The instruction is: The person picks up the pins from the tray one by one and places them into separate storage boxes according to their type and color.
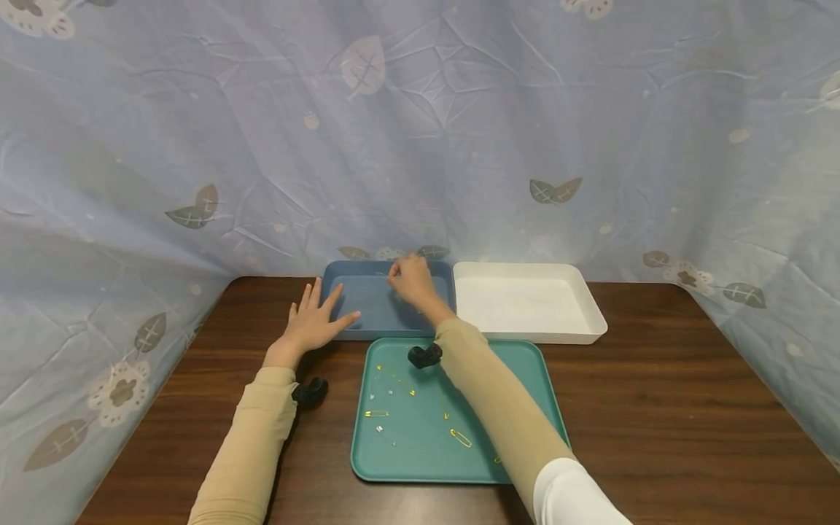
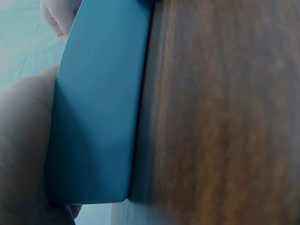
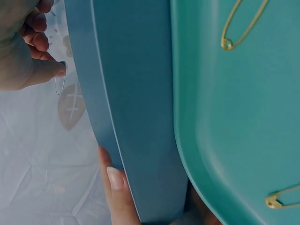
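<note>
My right hand (image 1: pixel 412 281) is over the back part of the blue tray (image 1: pixel 367 300). Between its thumb and fingers it pinches a small silver safety pin (image 3: pixel 56 85), hanging above the tray in the right wrist view. My left hand (image 1: pixel 311 324) lies with spread fingers at the blue tray's left side, its thumb (image 3: pixel 123 194) reaching over the near rim. Below, a green tray (image 1: pixel 407 467) carries several gold safety pins, among them one large gold pin (image 1: pixel 461 437), and several small silver pins.
A white tray (image 1: pixel 531 299) stands to the right of the blue one. Behind the trays hangs a patterned curtain (image 1: pixel 394 146). The brown wooden table (image 1: pixel 669 408) extends to both sides, and the right forearm (image 1: pixel 505 401) crosses above the green tray, covering part of it.
</note>
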A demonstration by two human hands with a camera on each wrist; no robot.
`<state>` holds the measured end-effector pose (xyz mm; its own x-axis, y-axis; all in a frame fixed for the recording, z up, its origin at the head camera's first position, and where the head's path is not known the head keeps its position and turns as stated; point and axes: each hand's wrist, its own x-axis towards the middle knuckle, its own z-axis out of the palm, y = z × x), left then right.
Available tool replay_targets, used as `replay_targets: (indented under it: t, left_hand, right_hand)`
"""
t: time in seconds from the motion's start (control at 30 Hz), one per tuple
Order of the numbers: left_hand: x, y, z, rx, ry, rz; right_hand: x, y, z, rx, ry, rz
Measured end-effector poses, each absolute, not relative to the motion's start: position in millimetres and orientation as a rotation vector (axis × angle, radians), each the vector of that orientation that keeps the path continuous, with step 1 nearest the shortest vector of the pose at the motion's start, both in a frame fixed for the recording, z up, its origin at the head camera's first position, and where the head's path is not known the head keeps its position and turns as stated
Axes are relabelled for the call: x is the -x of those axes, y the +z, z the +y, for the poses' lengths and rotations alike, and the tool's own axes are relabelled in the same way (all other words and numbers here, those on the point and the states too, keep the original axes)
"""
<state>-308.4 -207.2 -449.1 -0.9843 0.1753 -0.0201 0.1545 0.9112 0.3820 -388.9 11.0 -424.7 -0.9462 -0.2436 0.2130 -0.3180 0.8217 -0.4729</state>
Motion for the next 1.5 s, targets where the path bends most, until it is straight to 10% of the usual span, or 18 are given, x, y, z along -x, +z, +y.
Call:
replay_targets:
  t: [1.5]
  left_hand:
    - [311.2,-454.6,-208.9,-0.267,0.598,3.025]
  right_hand:
    - [317.2,-406.2,47.8,-0.620,1.093,-2.605]
